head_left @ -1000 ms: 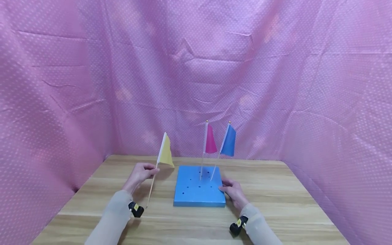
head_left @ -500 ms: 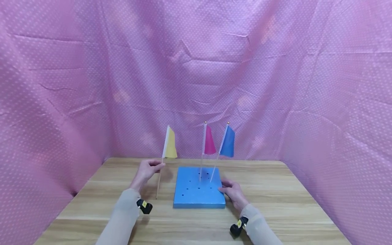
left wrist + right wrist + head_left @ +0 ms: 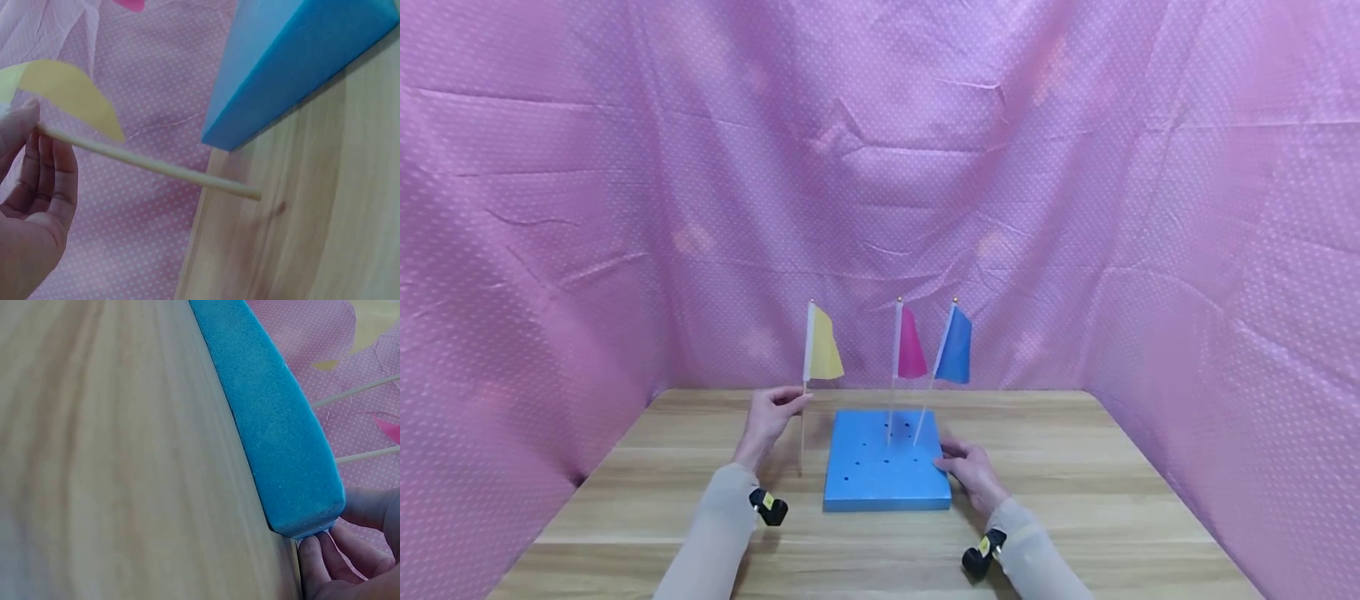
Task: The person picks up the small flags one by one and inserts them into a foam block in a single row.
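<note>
My left hand pinches the wooden stick of a small yellow flag just below its cloth. The flag stands nearly upright, left of a blue foam board with several holes in its top. In the left wrist view the lower end of the stick hangs free, apart from the board. My right hand grips the board's right side, its thumb at the top edge; in the right wrist view its fingers press the end face. A magenta flag and a tilted blue flag are planted in the board.
The board lies on a wooden table. Pink dotted cloth hangs behind the table and along both sides. Each wrist carries a small black camera, such as the left wrist camera.
My left hand has moved right, toward the board, carrying the yellow flag, which has turned from leaning to nearly upright. My right hand has kept its hold on the board.
</note>
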Motion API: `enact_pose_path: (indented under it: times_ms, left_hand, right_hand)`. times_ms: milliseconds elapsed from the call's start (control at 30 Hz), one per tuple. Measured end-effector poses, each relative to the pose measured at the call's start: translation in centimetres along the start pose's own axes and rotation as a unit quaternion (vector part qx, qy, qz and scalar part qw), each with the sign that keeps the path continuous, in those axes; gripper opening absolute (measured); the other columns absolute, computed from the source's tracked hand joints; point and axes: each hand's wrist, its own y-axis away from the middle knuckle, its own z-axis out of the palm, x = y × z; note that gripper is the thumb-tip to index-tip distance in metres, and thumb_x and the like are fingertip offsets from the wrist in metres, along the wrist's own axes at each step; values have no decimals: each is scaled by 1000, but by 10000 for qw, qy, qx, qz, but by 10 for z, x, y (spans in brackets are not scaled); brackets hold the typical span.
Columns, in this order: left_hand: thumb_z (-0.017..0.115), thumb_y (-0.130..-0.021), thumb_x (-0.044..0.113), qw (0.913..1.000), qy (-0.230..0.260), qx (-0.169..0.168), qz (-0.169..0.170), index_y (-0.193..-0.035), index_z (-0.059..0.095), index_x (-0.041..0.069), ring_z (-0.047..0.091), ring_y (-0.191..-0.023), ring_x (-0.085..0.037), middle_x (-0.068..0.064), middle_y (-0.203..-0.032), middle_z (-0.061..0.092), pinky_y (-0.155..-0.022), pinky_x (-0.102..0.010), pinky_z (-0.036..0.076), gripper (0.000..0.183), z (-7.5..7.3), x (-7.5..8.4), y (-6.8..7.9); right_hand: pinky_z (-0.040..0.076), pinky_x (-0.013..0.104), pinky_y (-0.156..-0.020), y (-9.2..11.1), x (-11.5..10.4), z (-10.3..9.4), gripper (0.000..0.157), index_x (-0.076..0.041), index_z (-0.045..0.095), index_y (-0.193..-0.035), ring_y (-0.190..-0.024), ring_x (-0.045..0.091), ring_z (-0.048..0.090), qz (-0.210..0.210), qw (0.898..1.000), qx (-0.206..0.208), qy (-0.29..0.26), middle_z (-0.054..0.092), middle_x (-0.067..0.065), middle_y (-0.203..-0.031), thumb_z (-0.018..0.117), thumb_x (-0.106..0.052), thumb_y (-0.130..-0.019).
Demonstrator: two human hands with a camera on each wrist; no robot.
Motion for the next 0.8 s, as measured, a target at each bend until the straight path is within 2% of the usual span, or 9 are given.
enact_pose_path:
  times_ms: [167, 267, 500, 700, 800]
  left_hand:
    - [78, -84, 13, 9999, -69, 113, 52, -107, 72, -4, 62, -71, -6, -8, -90, 73, -67, -21, 56, 29, 12, 2, 5]
    - [78, -84, 17, 9999, -68, 122, -30, -107, 73, 0, 65, -76, -9, -9, -93, 73, -68, -20, 56, 28, 20, 6, 7]
    - [79, -84, 22, 10000, 49, 7, -2, -107, 74, 3, 68, -89, -26, -8, -96, 73, -73, -25, 58, 31, 33, 16, 5]
    - [79, -83, 24, 9998, 3, -132, 147, -102, 77, 9, 65, -83, -17, -6, -93, 72, -74, -28, 57, 25, 41, 20, 6]
    - [80, -83, 28, 9997, 26, -181, 190, -103, 77, 11, 64, -85, -15, -5, -96, 72, -79, -35, 57, 27, 43, 22, 7]
  right_hand:
    - [44, 50, -107, 0, -3, 1, 53, 3, 53, -136, -123, 36, 55, -44, 10000, 18, 8, 58, 24, -132, 70, -5, -87]
    - [44, 51, -107, 0, -2, 1, 53, 3, 52, -136, -123, 37, 54, -49, 10000, 7, -3, 57, 24, -133, 70, -5, -87]
    - [43, 52, -107, -1, 0, 0, 51, 2, 53, -136, -124, 37, 54, 3, 10000, -5, -20, 57, 23, -134, 70, -5, -88]
    - [44, 50, -107, -2, 1, 0, 51, 2, 54, -135, -124, 36, 54, -24, 9999, 0, -116, 57, 23, -133, 70, -5, -87]
    - [44, 50, -107, -3, 2, 0, 51, 3, 54, -135, -124, 36, 54, -53, 9999, -49, -153, 57, 23, -134, 70, -5, -87]
